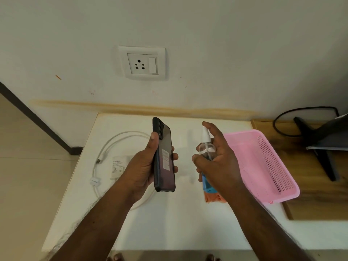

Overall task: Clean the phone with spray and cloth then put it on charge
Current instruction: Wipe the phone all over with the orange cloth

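Above the table (165, 223), phone (164, 157) in left hand (145, 166), spray bottle (207, 153) in right hand (220, 159), seemingly mid-press.

Nothing here reads clearly. The white charger adapter (118, 165), lying just left of the left hand (145, 166), carries lines of small print and a row of symbols, all too small to make out. A pale sticker on the back of the phone (164, 157), held in that hand, shows faint print, also unreadable. Tiny red marks on the pink basket's (271, 201) near rim can't be deciphered.
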